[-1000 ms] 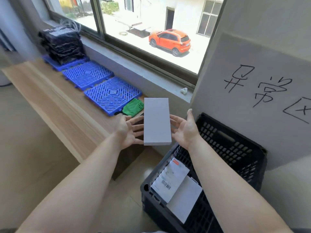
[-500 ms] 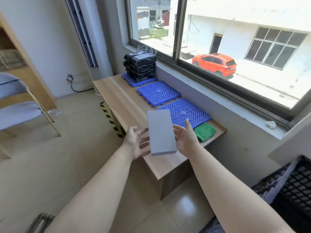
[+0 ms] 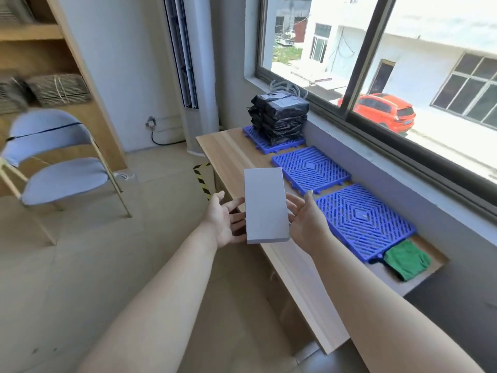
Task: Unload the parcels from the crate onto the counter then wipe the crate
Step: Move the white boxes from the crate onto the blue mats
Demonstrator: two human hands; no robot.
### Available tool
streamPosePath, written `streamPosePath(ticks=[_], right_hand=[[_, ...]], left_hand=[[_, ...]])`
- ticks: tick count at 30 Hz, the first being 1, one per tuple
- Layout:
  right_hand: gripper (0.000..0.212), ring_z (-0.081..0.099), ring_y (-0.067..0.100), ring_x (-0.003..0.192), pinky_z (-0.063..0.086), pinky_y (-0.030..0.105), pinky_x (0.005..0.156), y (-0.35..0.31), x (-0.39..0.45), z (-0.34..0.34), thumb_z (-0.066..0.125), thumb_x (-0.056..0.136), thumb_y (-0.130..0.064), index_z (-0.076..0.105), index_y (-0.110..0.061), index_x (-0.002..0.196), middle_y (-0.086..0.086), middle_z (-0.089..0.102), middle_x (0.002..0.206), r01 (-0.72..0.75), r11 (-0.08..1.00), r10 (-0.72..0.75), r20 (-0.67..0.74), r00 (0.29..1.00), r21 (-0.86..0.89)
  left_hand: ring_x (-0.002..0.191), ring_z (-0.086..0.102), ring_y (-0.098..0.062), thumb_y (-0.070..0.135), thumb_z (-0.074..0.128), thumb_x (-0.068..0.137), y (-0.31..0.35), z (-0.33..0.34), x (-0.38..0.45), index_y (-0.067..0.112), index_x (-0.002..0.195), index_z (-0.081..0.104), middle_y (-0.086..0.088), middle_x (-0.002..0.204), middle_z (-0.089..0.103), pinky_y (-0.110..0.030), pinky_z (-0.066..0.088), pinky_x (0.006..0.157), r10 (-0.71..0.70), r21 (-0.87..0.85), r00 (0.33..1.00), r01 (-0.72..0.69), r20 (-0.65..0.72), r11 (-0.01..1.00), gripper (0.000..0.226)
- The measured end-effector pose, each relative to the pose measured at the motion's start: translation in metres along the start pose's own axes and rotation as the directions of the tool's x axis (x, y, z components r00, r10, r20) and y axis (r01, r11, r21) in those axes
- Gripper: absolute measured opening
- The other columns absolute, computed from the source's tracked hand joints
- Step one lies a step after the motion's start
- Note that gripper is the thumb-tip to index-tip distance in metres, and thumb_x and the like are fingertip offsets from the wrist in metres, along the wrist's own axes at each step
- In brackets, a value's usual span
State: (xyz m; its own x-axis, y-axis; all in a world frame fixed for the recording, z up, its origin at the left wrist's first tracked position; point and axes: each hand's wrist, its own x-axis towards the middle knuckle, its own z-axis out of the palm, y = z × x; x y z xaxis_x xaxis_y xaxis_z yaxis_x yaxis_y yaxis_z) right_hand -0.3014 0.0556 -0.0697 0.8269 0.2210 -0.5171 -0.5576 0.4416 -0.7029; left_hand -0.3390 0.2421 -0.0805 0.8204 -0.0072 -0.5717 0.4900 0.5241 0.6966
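white parcel held over the counter

both hands, left hand (image 3: pixel 224 223) and right hand (image 3: pixel 306 224), press spread fingers against a plain white parcel (image 3: pixel 266 205), no readable writing, above the wooden counter (image 3: pixel 228 152); black parcels (image 3: pixel 278 118) at one o'clock carry illegible labels.

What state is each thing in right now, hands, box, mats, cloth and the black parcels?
Left hand: open, fingers under the box.
Right hand: open, palm against the box's side.
White box: held between both hands above the counter edge.
Black parcels: stacked on the far mat.
Two nearer blue mats: bare.
Green cloth: crumpled on the counter.
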Motion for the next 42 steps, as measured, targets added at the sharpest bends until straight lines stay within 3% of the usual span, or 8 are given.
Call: streamPosePath(ticks=[7,14,20,24,29,35,38,42], right_hand=[[0.065,0.054,0.028,0.125,0.042,0.047,0.104,-0.035,0.100,0.029,0.033,0.097,-0.064,0.058,-0.012,0.128,0.007,0.060,0.134,0.050,0.994,-0.061,0.106,0.992,0.100],[0.070,0.053,0.031,0.127,0.041,0.047,0.104,-0.102,0.201,0.047,0.030,0.099,-0.063,0.056,-0.007,0.131,0.012,0.058,0.136,0.043,0.985,-0.066,0.137,0.988,0.169],[0.069,0.055,0.036,0.123,0.043,0.051,0.105,-0.139,0.264,0.017,0.028,0.100,-0.061,0.062,-0.006,0.122,0.012,0.053,0.139,0.096,0.980,-0.096,-0.006,0.995,0.175],[0.067,0.054,0.035,0.123,0.050,0.049,0.090,-0.151,0.306,-0.014,0.032,0.100,-0.060,0.064,-0.005,0.121,0.011,0.051,0.140,0.135,0.969,-0.105,-0.150,0.983,0.209],[0.064,0.045,0.036,0.134,0.042,0.051,0.103,-0.163,0.376,-0.045,0.028,0.101,-0.060,0.069,-0.011,0.112,0.009,0.052,0.143,0.180,0.963,-0.112,-0.312,0.944,0.200],[0.060,0.042,0.029,0.132,0.037,0.047,0.103,-0.173,0.452,-0.058,0.022,0.101,-0.060,0.060,-0.021,0.128,-0.002,0.047,0.148,0.073,0.980,-0.001,-0.361,0.932,0.187],[0.062,0.047,0.031,0.131,0.045,0.047,0.096,-0.171,0.489,-0.055,0.025,0.100,-0.063,0.057,-0.022,0.134,-0.003,0.046,0.149,0.072,0.964,0.039,-0.402,0.915,0.256],[0.054,0.046,0.031,0.131,0.041,0.050,0.103,-0.181,0.533,-0.047,0.028,0.101,-0.059,0.060,-0.022,0.126,-0.004,0.046,0.148,0.128,0.957,0.039,-0.555,0.831,0.259]], left_hand=[[0.105,0.055,-0.025,0.061,0.022,0.095,0.073,-0.001,0.091,0.024,0.111,0.071,-0.011,0.100,0.068,-0.049,0.034,0.106,0.013,0.031,1.000,-0.013,-0.002,0.999,0.063],[0.104,0.056,-0.024,0.063,0.021,0.095,0.154,0.024,0.184,0.023,0.117,0.068,-0.012,0.113,0.068,-0.044,0.043,0.083,-0.013,0.066,1.000,0.012,0.013,0.998,0.066],[0.097,0.057,-0.022,0.068,0.019,0.095,0.174,0.072,0.276,0.023,0.116,0.066,-0.009,0.102,0.068,-0.041,0.040,0.085,-0.094,0.205,0.996,0.093,-0.007,0.974,0.068],[0.090,0.056,-0.020,0.072,0.012,0.094,0.171,0.105,0.348,0.024,0.114,0.064,-0.007,0.095,0.067,-0.036,0.038,0.079,-0.185,0.335,0.983,0.171,0.011,0.927,0.073],[0.081,0.058,-0.022,0.073,0.015,0.095,0.178,0.137,0.443,0.019,0.116,0.062,-0.011,0.095,0.064,-0.032,0.045,0.067,-0.283,0.426,0.957,0.232,0.061,0.875,0.074],[0.082,0.052,-0.025,0.050,0.025,0.101,0.191,0.154,0.564,0.017,0.117,0.062,-0.014,0.103,0.060,-0.033,0.043,0.068,-0.351,0.547,0.936,0.280,0.028,0.789,0.052],[0.086,0.052,-0.024,0.046,0.024,0.102,0.194,0.157,0.618,0.017,0.136,0.053,-0.011,0.119,0.062,-0.035,0.041,0.068,-0.335,0.610,0.942,0.268,-0.006,0.746,0.054],[0.091,0.054,-0.026,0.027,0.024,0.105,0.199,0.168,0.669,0.014,0.120,0.060,-0.003,0.102,0.063,-0.038,0.040,0.072,-0.381,0.670,0.925,0.271,0.019,0.691,0.041]])
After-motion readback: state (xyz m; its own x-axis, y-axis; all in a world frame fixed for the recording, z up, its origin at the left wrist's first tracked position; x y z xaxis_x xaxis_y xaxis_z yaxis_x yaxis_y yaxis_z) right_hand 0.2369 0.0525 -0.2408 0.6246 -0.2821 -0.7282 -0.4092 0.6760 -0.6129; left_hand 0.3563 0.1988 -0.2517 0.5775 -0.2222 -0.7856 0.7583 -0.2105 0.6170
